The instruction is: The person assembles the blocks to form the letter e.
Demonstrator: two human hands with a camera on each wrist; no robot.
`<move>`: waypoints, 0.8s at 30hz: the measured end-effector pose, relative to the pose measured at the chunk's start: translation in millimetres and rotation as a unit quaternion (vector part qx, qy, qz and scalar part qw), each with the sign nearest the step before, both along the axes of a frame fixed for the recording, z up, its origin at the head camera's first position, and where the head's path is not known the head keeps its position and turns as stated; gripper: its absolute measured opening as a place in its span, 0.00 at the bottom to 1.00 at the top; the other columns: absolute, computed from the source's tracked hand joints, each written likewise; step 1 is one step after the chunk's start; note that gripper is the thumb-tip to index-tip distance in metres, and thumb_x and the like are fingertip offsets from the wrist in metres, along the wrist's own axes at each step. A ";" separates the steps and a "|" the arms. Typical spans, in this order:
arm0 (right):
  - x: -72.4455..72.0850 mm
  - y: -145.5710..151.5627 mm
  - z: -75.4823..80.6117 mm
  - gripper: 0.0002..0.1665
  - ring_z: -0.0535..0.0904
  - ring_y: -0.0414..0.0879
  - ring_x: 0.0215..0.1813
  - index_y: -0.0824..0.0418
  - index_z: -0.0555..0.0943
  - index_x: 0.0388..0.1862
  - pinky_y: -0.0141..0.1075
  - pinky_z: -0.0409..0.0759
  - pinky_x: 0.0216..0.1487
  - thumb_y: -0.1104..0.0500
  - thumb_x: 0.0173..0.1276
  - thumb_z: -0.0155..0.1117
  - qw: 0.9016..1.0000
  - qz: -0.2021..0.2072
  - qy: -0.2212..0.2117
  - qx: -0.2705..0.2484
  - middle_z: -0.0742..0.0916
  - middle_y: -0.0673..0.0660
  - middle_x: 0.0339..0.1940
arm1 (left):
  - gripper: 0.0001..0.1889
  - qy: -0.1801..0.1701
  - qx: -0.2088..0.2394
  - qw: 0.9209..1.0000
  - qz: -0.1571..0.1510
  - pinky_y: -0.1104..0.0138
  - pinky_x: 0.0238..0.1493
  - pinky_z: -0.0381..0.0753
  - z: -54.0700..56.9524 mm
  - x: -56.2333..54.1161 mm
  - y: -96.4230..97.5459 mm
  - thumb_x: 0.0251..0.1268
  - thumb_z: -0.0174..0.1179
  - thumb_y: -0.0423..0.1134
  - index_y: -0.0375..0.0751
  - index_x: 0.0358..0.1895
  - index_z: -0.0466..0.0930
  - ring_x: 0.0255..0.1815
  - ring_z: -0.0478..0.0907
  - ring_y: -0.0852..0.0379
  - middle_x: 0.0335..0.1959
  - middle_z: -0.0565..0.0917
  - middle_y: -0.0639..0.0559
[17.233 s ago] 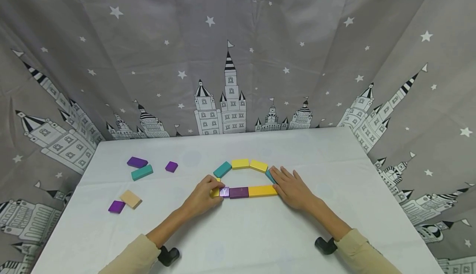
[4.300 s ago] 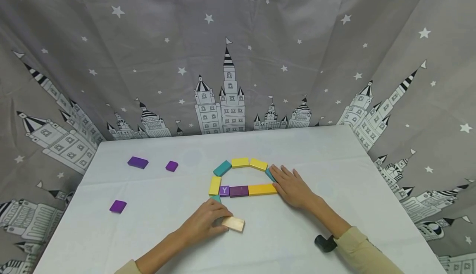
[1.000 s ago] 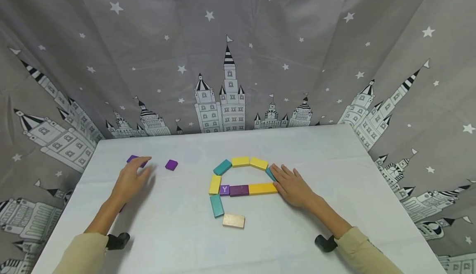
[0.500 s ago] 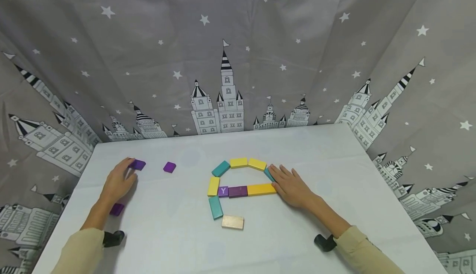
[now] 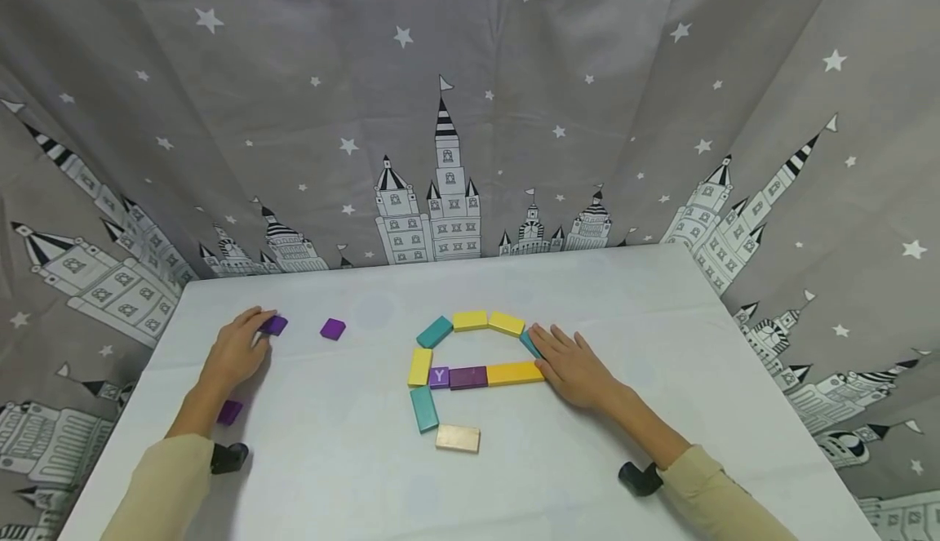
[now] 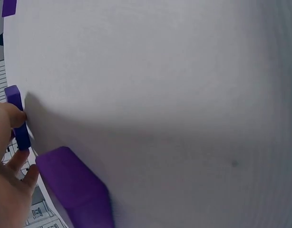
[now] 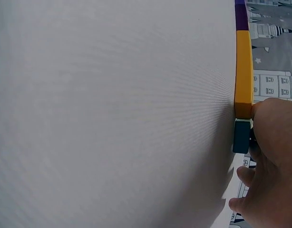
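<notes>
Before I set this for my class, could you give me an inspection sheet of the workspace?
Surface: white table, blocks lying on it.
Blocks: a teal-and-yellow curve bends over a straight row; a wooden block lies nearer the person; a loose purple block lies left of the curve, a second purple block further left.
Clutter: nothing seen besides blocks.
Grips: left grip pinches a third purple block; right grip rests, fingers straight, partly covering a teal block on the curve's right.
Cables: nothing seen.
Surroundings: grey castle-print curtain.
</notes>
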State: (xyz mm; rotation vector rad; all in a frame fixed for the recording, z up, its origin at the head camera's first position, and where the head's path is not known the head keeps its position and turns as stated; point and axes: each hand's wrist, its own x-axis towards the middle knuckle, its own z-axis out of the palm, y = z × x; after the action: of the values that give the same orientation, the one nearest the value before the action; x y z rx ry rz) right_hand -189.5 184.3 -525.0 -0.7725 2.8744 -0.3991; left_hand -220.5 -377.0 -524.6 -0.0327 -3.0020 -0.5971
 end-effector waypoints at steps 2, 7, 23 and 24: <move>0.1 0.1 -0.2 0.36 0.52 0.59 0.79 0.57 0.53 0.81 0.64 0.48 0.73 0.47 0.81 0.46 1.000 0.000 0.000 0.000 0.60 0.55 0.80 | 0.24 0.014 -0.015 1.000 -0.007 0.30 0.60 0.60 1.0 1.2 1.7 0.68 0.52 0.26 0.30 0.67 0.68 0.63 0.60 0.19 0.68 0.63 0.25; 0.1 0.1 -0.4 0.36 0.53 0.59 0.79 0.57 0.54 0.81 0.63 0.48 0.73 0.46 0.81 0.46 1.000 -0.002 0.000 -0.001 0.60 0.55 0.80 | 0.23 0.019 -0.028 0.999 -0.018 0.31 0.59 0.63 3.0 2.4 2.8 0.65 0.54 0.23 0.26 0.63 0.69 0.60 0.63 0.20 0.62 0.67 0.22; 0.3 -1.4 -0.1 0.36 0.52 0.59 0.79 0.58 0.54 0.81 0.63 0.48 0.73 0.47 0.81 0.46 1.000 -0.003 0.001 -0.004 0.60 0.55 0.80 | 0.23 0.043 0.059 0.996 -0.048 0.36 0.56 0.69 23.9 20.3 26.5 0.68 0.60 0.28 0.21 0.63 0.69 0.55 0.71 0.26 0.57 0.71 0.22; 0.6 -1.6 0.0 0.36 0.52 0.59 0.79 0.58 0.54 0.81 0.63 0.48 0.73 0.47 0.81 0.46 1.000 -0.003 0.002 -0.005 0.60 0.55 0.80 | 0.23 0.051 0.065 0.995 -0.055 0.37 0.56 0.70 26.2 21.9 30.9 0.68 0.60 0.28 0.20 0.63 0.70 0.54 0.72 0.27 0.57 0.72 0.22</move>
State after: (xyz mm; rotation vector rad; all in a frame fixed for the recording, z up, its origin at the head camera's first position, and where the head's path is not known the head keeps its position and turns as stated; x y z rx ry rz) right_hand -188.9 182.8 -525.0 -0.7674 2.8808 -0.4122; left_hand -198.6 -346.1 -498.4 -0.2144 -2.8699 -0.7750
